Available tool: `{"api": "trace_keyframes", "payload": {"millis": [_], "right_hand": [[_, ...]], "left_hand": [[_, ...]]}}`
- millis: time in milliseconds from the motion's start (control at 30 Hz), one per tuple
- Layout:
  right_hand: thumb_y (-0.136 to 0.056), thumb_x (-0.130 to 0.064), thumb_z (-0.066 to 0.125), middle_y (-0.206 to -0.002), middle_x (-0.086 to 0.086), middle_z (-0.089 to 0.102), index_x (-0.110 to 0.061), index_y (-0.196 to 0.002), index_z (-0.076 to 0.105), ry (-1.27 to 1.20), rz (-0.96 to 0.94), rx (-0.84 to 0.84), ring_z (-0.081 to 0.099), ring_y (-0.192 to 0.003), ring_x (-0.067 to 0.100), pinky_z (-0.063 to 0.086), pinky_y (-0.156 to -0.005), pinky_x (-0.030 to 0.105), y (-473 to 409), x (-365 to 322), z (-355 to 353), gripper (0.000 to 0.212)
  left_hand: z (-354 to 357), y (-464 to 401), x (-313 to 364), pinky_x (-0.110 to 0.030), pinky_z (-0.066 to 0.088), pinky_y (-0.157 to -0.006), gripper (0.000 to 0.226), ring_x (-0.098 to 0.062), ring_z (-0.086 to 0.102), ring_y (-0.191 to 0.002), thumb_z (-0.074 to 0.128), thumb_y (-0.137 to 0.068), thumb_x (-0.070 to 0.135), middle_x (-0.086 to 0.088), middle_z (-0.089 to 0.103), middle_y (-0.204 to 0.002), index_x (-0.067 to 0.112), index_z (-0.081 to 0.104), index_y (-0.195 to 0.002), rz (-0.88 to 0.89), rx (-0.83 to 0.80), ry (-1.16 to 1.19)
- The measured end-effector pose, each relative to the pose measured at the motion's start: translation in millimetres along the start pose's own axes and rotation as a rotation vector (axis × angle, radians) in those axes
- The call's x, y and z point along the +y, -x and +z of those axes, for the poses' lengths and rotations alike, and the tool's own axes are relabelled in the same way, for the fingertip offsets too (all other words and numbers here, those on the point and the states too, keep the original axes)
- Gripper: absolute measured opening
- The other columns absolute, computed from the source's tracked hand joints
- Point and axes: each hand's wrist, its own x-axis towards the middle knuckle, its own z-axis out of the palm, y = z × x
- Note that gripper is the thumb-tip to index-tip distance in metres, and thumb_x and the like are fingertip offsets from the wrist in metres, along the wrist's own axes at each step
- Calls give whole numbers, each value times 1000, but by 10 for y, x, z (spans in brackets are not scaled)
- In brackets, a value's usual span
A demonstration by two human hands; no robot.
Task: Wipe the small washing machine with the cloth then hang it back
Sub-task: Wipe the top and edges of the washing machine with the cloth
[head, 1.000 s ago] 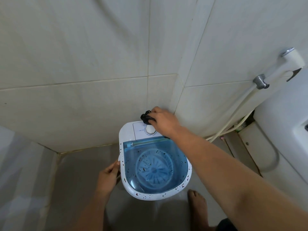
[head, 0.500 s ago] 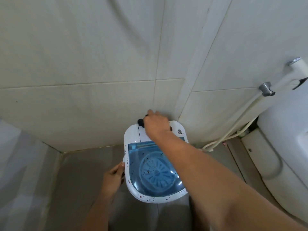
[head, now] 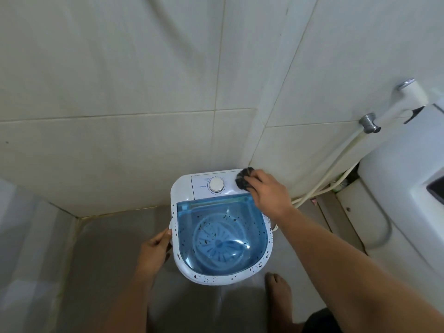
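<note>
Your right hand presses a bunched dark cloth onto the far right corner of the washing machine, on the white control panel just right of the round dial. Your left hand grips the machine's left rim. Dark specks dot the white rim and the translucent blue lid. The machine stands on the floor in a tiled corner, with a spray hose on the wall to its right and your bare foot just in front.
</note>
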Motion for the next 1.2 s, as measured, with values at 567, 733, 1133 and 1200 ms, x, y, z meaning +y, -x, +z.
{"api": "trace_keyframes", "payload": {"millis": [567,733,1133,1200], "right_hand": [[-99,-20,57,-117,9,64,-18,-127,69,-312,330,-69,64,-100,29,52,-87,37,140,223,-23,30],[-97,-27,57,-120,3,63,-29,-126,67,-14,37,-430,64,-106,30,55,-86,43,383,633,-270,30],[-97,-16,53,-115,8,52,-21,-126,66,20,200,-190,58,-94,29,53,-76,38,143,11,-148,32],[-95,-14,54,-122,9,50,-21,-131,62,167,73,-246,56,-102,30,49,-74,38,185,20,-214,37]], "left_hand": [[51,-2,10,-47,48,-108,33,-26,67,-112,59,-101,31,-9,74,-113,16,69,-128,-13,38,-5],[55,40,51,-44,49,-105,29,-24,67,-108,59,-100,31,-5,75,-107,20,69,-126,-8,33,3],[6,-72,-28,-47,49,-106,32,-26,69,-111,61,-99,32,-7,76,-111,18,72,-126,-22,52,-24],[-9,-96,-39,-48,49,-106,33,-26,69,-112,62,-99,33,-7,76,-112,18,72,-125,-22,44,-29]]}}
